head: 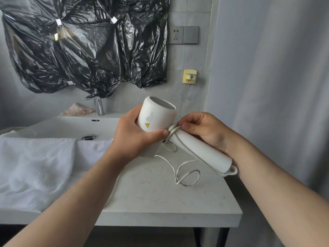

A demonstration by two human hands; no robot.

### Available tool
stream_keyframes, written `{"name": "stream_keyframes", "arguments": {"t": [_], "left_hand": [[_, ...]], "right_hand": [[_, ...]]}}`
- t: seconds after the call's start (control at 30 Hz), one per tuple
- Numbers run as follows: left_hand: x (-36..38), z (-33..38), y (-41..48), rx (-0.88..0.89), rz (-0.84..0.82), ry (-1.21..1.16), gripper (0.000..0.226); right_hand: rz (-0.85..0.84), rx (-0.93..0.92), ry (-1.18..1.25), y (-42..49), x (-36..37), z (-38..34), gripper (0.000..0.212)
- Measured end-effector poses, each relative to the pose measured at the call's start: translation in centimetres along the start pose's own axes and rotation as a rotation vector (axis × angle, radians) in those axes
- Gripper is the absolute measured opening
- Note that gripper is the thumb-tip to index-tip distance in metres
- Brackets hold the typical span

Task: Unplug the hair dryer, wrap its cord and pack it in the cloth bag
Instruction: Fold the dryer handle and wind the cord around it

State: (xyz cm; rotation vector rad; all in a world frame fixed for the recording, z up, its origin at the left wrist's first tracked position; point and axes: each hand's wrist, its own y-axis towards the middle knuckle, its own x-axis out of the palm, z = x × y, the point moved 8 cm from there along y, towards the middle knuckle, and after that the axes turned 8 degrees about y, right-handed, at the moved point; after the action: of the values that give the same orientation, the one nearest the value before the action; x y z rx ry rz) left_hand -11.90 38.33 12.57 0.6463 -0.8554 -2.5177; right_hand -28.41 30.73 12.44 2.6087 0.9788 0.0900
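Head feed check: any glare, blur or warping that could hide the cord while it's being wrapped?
Head view: soft, even light, no hard shadows; glare mainly on the crinkled black plastic sheeting; the white hair dryer in the left hand and the right hand pinching the thin white cord are sharp; cord loops read faint on the pale stone counter; wide-angle warp bends the forearms.

blk plastic above faucet, wht towel over sink edge.
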Motion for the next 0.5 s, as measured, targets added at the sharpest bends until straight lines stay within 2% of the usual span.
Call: {"name": "stream_keyframes", "arguments": {"t": [0.07, 0.13, 0.2, 0.27, 0.3, 0.4, 0.5], "left_hand": [[0.4, -0.1, -0.2, -0.019, -0.033, -0.068, 0.058], [0.7, -0.2, -0.3, -0.039, -0.058, -0.13, 0.059], [0.9, -0.4, -0.4, -0.073, -0.047, -0.176, 0.059], [1.1, -1.1, -0.4, -0.133, -0.002, -0.227, 0.059], [1.3, -1.5, -0.4, -0.168, 0.021, -0.262, 0.059], [1.7, -2.3, -0.4, -0.274, 0.08, -0.336, 0.062], [1.7, -2.8, -0.6, -0.37, 0.175, -0.362, 0.048]], "right_hand": [[-0.006, 0.007, 0.052, 0.2, -0.1, 0.3, 0.013], [-0.017, 0.003, 0.123, 0.5, 0.2, 0.8, 0.001], [-0.054, 0.034, 0.351, 0.5, 1.0, 2.0, 0.009], [-0.053, 0.056, 0.655, 0.3, 2.1, 3.5, 0.005], [-0.033, 0.052, 0.744, 0.3, 2.5, 4.1, 0.01], [0.079, 0.041, 0.75, 0.4, 3.5, 5.0, 0.024], [0.264, -0.007, 0.51, 0.1, 3.1, 5.5, 0.026]]}}
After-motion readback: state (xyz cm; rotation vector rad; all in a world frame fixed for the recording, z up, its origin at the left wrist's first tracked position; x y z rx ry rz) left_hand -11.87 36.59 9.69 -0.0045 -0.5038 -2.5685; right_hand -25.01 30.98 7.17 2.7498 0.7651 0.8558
